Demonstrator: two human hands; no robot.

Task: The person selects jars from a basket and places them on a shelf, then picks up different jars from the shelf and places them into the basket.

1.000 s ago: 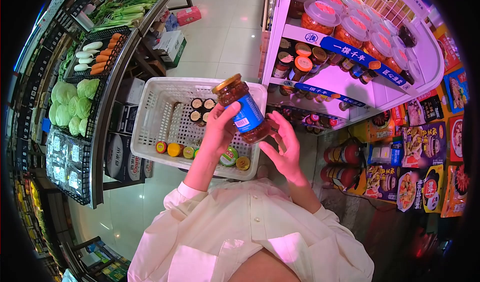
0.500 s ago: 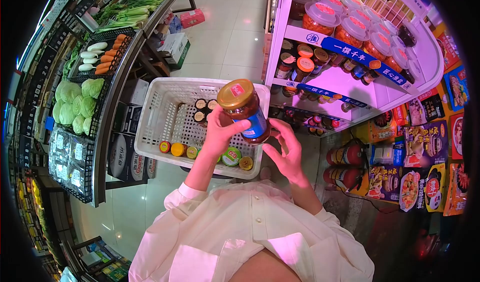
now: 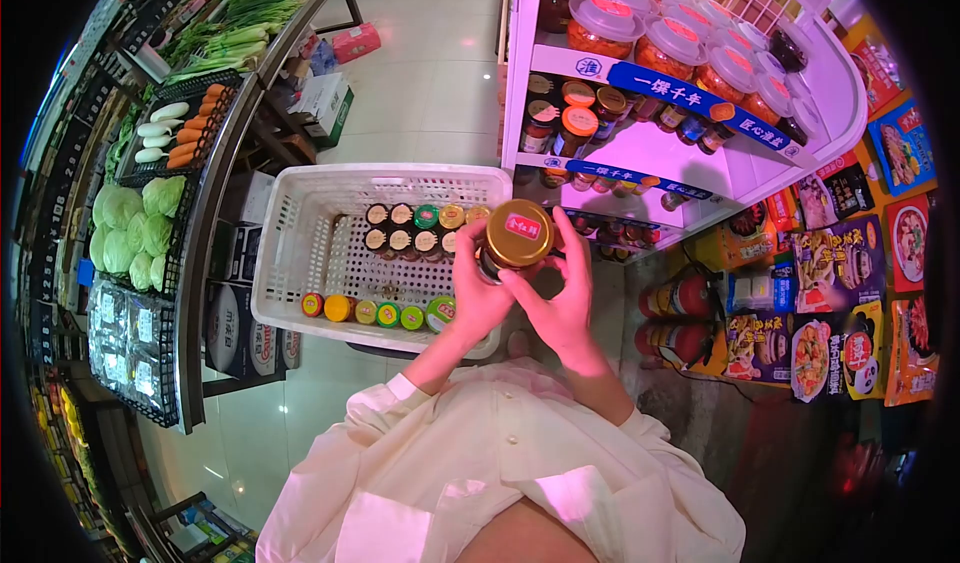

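A glass jar with a gold lid and a red label [image 3: 520, 233] is held upright between both my hands, over the right end of the white crate. My left hand [image 3: 480, 288] wraps its left side, and my right hand [image 3: 563, 288] grips its right side. The jar's body is mostly hidden by my fingers and the lid. Below, the white perforated plastic crate [image 3: 290, 198] holds two groups of small jars. One group with black, green and gold lids [image 3: 400, 225] stands in rows at the back; colourful-lidded jars [image 3: 365, 311] line the front side.
To the right stands a lit shelf unit [image 3: 650, 193] with jars and tubs of red food [image 3: 670, 48]. Hanging food packets [image 3: 840, 263] and red cylinders [image 3: 675, 323] are beyond it. A vegetable stand [image 3: 225, 153] runs along the left, with cabbages [image 3: 130, 218] and boxes beneath.
The jar has turned from tilted to upright, its lid now facing me, and moved slightly right and down. My right hand has closed onto it. More jars in the crate show.
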